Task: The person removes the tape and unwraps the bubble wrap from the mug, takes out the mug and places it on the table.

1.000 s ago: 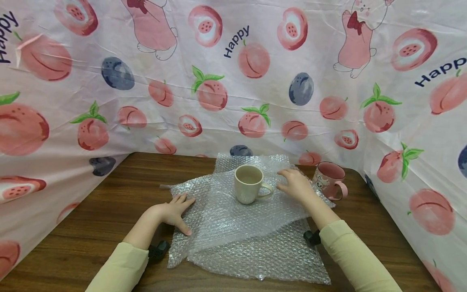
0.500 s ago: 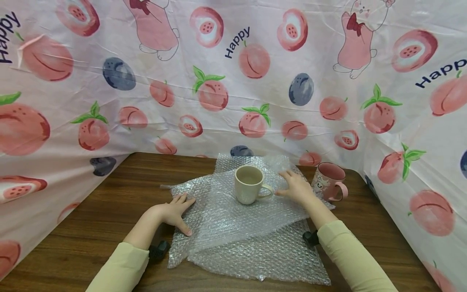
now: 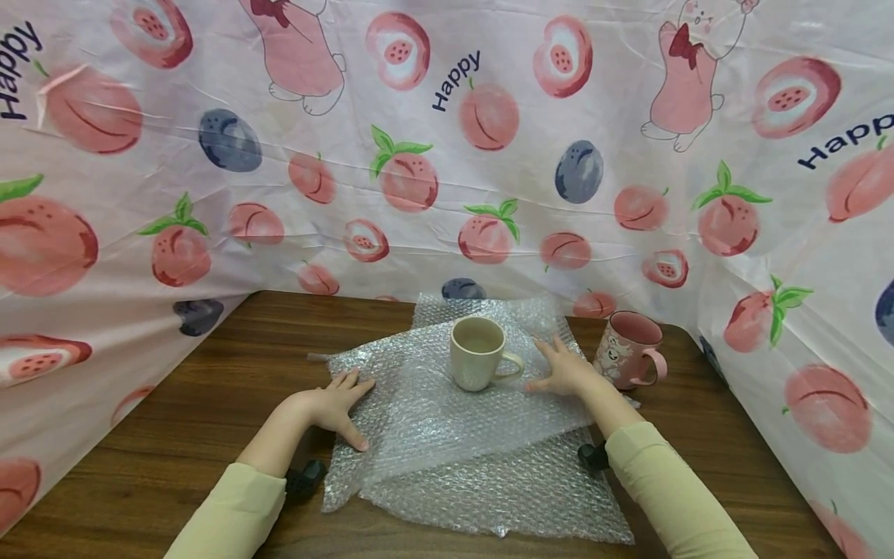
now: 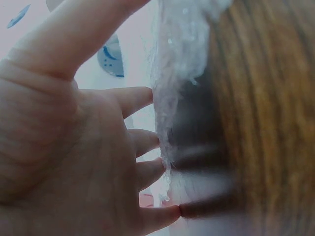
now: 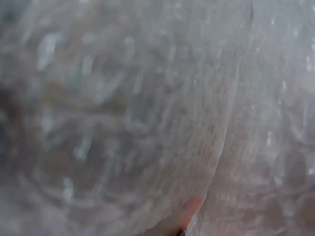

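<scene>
A cream mug [image 3: 476, 357] stands upright on overlapping sheets of bubble wrap [image 3: 447, 435], its handle pointing right. My left hand [image 3: 334, 411] lies with spread fingers on the left edge of the wrap; in the left wrist view the fingertips [image 4: 156, 167] touch the wrap's edge and one reaches the wood. To the right of the mug's handle, my right hand [image 3: 564, 371] rests on the wrap with fingers spread, apart from the mug. Bubble wrap [image 5: 123, 123] fills the right wrist view, and most of that hand is hidden there.
A pink mug [image 3: 631, 349] with a printed pattern stands at the back right, close beyond my right hand. Brown wooden table [image 3: 272, 334] surrounds the wrap. A fruit-printed cloth [image 3: 419, 155] hangs behind and along both sides.
My right hand has shifted slightly toward me and its fingers have spread on the wrap. The wrap's right edge beside the pink mug has shifted. My left hand and the cream mug stay put.
</scene>
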Demonstrator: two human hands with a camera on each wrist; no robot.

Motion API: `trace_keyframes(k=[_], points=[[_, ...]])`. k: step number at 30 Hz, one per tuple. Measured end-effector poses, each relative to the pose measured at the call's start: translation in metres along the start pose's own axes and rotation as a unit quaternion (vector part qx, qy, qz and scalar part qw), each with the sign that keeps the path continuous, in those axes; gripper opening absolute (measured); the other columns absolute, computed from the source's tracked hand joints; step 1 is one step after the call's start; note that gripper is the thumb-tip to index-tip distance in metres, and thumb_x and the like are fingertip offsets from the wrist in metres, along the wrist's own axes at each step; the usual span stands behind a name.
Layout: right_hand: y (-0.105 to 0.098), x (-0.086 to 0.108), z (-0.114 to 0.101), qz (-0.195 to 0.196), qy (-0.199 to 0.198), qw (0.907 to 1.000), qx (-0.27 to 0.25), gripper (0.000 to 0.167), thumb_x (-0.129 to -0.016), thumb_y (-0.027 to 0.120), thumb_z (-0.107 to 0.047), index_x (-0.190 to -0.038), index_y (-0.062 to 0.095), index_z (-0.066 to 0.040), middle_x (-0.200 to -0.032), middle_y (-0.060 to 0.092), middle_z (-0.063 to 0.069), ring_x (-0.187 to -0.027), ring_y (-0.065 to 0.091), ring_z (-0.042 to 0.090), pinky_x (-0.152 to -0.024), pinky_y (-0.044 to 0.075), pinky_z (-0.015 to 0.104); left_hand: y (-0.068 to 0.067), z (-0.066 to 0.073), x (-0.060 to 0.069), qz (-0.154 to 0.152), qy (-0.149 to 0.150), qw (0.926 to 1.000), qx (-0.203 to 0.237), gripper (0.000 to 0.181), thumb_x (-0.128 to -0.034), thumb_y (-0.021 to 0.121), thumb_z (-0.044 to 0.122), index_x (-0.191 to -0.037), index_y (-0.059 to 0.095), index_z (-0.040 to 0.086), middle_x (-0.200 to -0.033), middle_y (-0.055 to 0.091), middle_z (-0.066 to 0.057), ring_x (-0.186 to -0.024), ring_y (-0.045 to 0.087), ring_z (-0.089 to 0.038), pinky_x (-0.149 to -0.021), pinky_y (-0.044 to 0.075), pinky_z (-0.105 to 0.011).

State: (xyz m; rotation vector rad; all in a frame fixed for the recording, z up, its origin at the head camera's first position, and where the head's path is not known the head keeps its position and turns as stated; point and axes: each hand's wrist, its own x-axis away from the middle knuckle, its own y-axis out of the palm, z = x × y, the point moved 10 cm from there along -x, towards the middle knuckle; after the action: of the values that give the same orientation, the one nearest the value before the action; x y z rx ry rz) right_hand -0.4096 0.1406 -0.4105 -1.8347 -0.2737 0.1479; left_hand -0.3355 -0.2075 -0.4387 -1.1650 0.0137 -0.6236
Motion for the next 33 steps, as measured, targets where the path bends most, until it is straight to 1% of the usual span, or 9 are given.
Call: trace_keyframes(k=[5, 9, 14, 16, 23, 33], points=[[0.005, 0.000, 0.002, -0.020, 0.005, 0.9998, -0.007, 0.103, -0.076, 0.074, -0.058, -0.151, 0.027, -0.006, -0.150, 0.013, 0.035, -0.132, 0.022, 0.056, -0.101, 0.021, 0.068, -0.001, 0.000, 0.000, 0.000, 0.000, 1.0000, 0.003, 0.110, -0.0708, 0.084, 0.041, -0.151, 0.021, -0.001, -0.152, 0.000, -0.034, -0.138, -0.003, -0.052, -0.099, 0.009, -0.073], [0.010, 0.002, 0.002, -0.040, 0.010, 0.9990, -0.015, 0.103, -0.076, 0.073, -0.058, -0.151, 0.026, -0.005, -0.150, 0.012, 0.036, -0.133, 0.016, 0.058, -0.101, 0.018, 0.070, -0.001, 0.001, 0.001, 0.002, -0.001, 1.0000, 0.005, 0.110, -0.0702, 0.085, 0.040, -0.151, 0.022, -0.001, -0.152, 0.000, -0.034, -0.138, -0.003, -0.051, -0.100, 0.009, -0.073], [0.016, 0.004, 0.002, -0.068, 0.012, 0.9976, -0.008, 0.103, -0.077, 0.070, -0.061, -0.152, 0.025, -0.005, -0.150, 0.014, 0.035, -0.134, 0.010, 0.058, -0.101, 0.017, 0.070, -0.001, 0.001, 0.001, 0.000, -0.003, 1.0000, 0.008, 0.111, -0.0701, 0.085, 0.040, -0.151, 0.021, -0.001, -0.152, 0.000, -0.034, -0.138, -0.003, -0.051, -0.100, 0.008, -0.073], [0.017, 0.004, 0.002, -0.071, 0.014, 0.9973, -0.003, 0.103, -0.077, 0.070, -0.062, -0.151, 0.026, -0.005, -0.150, 0.016, 0.035, -0.134, 0.010, 0.057, -0.100, 0.018, 0.070, -0.001, 0.001, 0.001, 0.001, -0.003, 1.0000, 0.008, 0.111, -0.0701, 0.085, 0.040, -0.151, 0.021, -0.001, -0.152, 0.000, -0.034, -0.138, -0.003, -0.051, -0.100, 0.008, -0.073], [0.021, 0.003, 0.003, -0.086, 0.022, 0.9960, -0.003, 0.105, -0.077, 0.069, -0.063, -0.152, 0.024, -0.007, -0.152, 0.012, 0.034, -0.135, 0.008, 0.056, -0.101, 0.017, 0.070, -0.002, 0.000, 0.001, 0.003, 0.000, 1.0000, 0.005, 0.111, -0.0701, 0.085, 0.040, -0.151, 0.021, -0.001, -0.152, 0.000, -0.035, -0.138, -0.003, -0.052, -0.099, 0.008, -0.073], [0.023, 0.004, 0.005, -0.091, 0.030, 0.9954, -0.003, 0.105, -0.077, 0.068, -0.064, -0.153, 0.023, -0.008, -0.152, 0.012, 0.033, -0.136, 0.009, 0.054, -0.101, 0.019, 0.070, 0.000, -0.001, -0.001, 0.001, 0.001, 1.0000, 0.008, 0.111, -0.0707, 0.084, 0.041, -0.151, 0.020, -0.001, -0.152, -0.001, -0.034, -0.138, -0.003, -0.051, -0.100, 0.008, -0.073]])
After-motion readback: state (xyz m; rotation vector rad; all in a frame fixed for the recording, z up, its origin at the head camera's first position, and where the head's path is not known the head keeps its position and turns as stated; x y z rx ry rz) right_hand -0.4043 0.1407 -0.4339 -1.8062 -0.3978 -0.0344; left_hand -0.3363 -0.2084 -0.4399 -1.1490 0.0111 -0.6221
